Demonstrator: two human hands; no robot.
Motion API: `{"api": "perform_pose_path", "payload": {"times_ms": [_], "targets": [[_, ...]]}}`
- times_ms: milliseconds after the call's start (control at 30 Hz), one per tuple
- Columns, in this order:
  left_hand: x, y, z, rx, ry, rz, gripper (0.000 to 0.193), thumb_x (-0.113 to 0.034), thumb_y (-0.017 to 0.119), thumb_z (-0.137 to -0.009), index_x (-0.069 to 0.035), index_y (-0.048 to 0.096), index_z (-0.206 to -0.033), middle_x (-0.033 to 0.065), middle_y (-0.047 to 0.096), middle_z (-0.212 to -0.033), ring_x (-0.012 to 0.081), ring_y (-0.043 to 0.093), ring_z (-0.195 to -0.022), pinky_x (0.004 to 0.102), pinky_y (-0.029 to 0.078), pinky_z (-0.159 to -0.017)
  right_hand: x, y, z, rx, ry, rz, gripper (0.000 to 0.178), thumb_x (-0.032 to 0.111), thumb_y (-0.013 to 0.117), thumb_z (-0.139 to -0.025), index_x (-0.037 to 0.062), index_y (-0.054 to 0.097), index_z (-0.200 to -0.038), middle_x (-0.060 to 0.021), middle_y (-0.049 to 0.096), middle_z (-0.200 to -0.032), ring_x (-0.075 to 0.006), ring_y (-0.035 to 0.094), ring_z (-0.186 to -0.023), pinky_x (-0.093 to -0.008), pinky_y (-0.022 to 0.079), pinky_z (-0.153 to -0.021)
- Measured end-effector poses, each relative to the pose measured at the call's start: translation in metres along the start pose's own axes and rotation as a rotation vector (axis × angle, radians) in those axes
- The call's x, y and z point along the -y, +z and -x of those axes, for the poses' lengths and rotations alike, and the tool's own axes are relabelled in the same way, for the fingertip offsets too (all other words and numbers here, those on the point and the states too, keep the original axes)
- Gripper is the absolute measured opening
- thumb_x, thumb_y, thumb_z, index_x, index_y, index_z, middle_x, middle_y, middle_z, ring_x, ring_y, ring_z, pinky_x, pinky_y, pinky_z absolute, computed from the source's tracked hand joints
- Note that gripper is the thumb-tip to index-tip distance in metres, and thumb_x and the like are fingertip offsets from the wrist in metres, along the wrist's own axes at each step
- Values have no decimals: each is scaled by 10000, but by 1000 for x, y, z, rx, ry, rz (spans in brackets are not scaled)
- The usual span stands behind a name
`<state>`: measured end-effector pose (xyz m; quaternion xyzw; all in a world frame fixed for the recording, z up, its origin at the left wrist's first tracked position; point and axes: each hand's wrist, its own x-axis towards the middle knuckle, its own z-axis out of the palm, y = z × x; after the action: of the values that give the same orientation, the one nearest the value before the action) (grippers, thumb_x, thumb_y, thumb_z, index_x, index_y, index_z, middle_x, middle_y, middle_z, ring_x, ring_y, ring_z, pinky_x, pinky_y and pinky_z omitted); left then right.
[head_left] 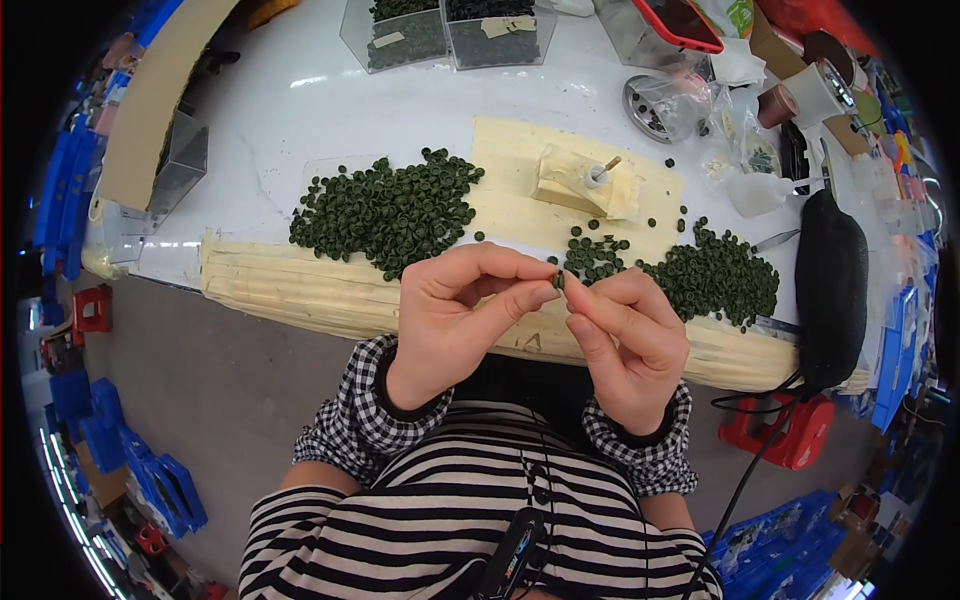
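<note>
My left hand and my right hand meet above the padded front edge of the table. Both are closed in a pinch, thumb against forefinger. Between their fingertips is a small dark green round piece, seen nearly edge-on and partly covered by the fingers. Behind my left hand spreads a large heap of dark green cup-shaped pieces. Another heap of small green pieces lies to the right of my right hand, with a small cluster just beyond the fingertips.
A tape-wrapped block with an upright pin stands past my hands on tan sheeting. Clear bins of green pieces are at the back. A black padded arm with a cable stands at the right, near a white squeeze bottle and tweezers.
</note>
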<state>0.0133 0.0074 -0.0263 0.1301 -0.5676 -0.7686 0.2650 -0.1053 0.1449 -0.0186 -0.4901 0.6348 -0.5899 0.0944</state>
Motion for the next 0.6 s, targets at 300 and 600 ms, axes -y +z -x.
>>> {"api": "perform_pose_path", "payload": {"times_ms": [300,600], "targets": [[0,0,-2,0,47,-42,187,81,686,-830,50,692,-1014,128,688,-988,154,666,-902,253,544,-801,1,1,-1,-20,16,-8,345,-37,725,-788,45,717,-1123,-57,629,-854,-148,566,-730,-245,457,-633],[0,1,-1,-8,78,-67,200,85,693,-820,39,703,-1015,130,697,-994,155,668,-898,252,541,-795,1,0,-3,-24,-15,9,334,-32,731,-784,49,724,-1107,-55,639,-851,-156,568,-724,-253,458,-627]]}}
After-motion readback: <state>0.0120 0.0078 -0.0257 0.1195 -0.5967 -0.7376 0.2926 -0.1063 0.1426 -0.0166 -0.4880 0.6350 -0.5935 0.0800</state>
